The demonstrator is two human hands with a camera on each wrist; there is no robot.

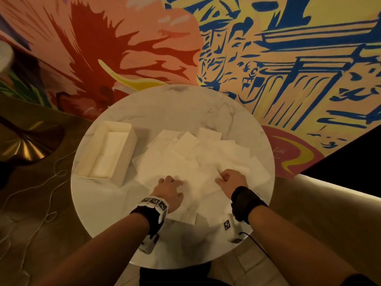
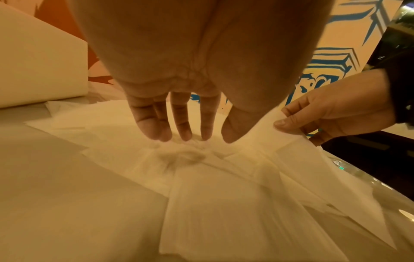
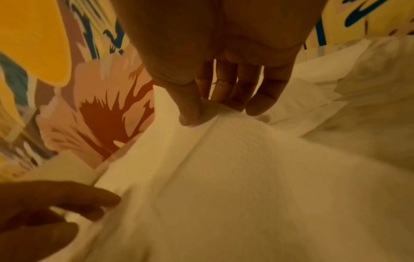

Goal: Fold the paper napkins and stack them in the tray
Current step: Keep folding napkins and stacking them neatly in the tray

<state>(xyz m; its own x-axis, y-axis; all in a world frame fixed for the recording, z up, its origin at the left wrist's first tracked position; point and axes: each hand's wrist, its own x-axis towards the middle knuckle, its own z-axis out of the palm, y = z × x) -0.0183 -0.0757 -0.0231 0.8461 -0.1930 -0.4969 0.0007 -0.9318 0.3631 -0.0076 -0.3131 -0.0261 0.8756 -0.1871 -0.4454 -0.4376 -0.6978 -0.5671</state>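
Your left hand (image 1: 169, 191) lies with straight, spread fingers on a white napkin (image 1: 198, 182) at the near side of the round marble table (image 1: 185, 104). In the left wrist view the fingertips (image 2: 163, 134) point down at the paper, touching it or just above it; I cannot tell which, and they hold nothing. Your right hand (image 1: 230, 180) is beside it, a little apart, with thumb and fingers curled to pinch a raised edge of the same napkin. The right wrist view shows the thumb (image 3: 190, 109) pressing that edge against the fingers, with the paper sloping down from the pinch.

Going left to right across the table: a cream rectangular tray (image 1: 123, 129) sits at the left, its long side running away from you, and a stack of folded napkins (image 1: 109, 153) lies inside it. Just right of the tray, a loose pile of white napkins (image 1: 185, 145) spreads over the middle and right of the table, overlapping one another at many angles. The napkin under your hands lies on the near part of this pile.

Behind the table stands a painted wall (image 1: 288, 58), red and pink at the left, blue lines on yellow at the right. Each wrist wears a dark band.
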